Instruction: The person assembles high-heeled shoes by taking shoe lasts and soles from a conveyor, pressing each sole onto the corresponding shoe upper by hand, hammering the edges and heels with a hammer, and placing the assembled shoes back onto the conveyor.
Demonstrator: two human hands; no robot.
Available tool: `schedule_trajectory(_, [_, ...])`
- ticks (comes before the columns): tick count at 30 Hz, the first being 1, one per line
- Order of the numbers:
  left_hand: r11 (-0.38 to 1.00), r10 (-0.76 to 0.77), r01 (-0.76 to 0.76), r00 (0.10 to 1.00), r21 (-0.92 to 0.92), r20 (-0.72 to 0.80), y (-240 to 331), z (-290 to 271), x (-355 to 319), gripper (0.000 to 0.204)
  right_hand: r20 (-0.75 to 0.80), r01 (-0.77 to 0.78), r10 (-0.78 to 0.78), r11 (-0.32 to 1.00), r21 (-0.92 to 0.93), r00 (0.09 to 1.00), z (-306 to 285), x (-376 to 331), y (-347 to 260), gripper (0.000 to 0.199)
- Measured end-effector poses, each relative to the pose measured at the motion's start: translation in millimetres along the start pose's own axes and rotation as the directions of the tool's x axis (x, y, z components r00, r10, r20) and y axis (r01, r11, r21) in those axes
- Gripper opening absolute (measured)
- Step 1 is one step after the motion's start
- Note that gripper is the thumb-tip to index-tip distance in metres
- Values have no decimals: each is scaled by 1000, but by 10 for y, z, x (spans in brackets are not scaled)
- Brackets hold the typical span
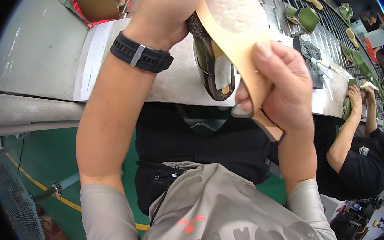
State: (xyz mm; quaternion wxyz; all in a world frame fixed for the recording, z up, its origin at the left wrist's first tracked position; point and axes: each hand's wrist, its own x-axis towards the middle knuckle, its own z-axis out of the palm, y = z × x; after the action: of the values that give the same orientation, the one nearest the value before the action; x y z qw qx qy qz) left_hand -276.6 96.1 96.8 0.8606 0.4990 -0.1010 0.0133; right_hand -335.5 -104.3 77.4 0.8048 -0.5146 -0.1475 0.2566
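Shirt (226, 204) nearest; insole (240, 38) pinched in right grip (288, 82); left grip (171, 14) curled beside it, hold unclear; shoe (202, 57) partly behind insole.

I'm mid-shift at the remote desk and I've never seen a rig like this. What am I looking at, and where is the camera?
There is no machine arm here: these are a person's two bare hands. The single wide, rim-bending picture comes from a camera on that person's head, looking down.

The right hand grips the narrow end of a tan sole-shaped piece with a quilted pad. The left hand, above a black wristband, is at the top edge, its fingers mostly hidden. Beneath is a dark shoe; I can't tell whether it is held.

On the metal bench and slatted rack to the right lie green shoes. A co-worker's hand is farther right.
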Motion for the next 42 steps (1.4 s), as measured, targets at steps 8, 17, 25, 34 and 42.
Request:
schedule_trajectory(8, [999,36,-36,997,-2,67,-10,-103,6,32,-91,-1,-2,999,-39,996,68,60,210,32])
schedule_trajectory(17, [999,48,-49,998,17,50,4,-164,9,35,-61,156,-204,881,-447,977,-21,212,435,33])
schedule_trajectory(25, [997,33,-53,960,63,279,-404,129,-61,47,67,295,-325,727,-620,943,-423,327,-418,51])
schedule_trajectory(34, [960,278,-243,763,139,-584,-1458,-188,-947,70,-590,42,60,986,158,805,-893,-594,707,48])
schedule_trajectory(42, [698,228,-319,948,641,223,-1063,-646,-139,64,-217,51,-254,751,-658,942,-581,-785,953,46])
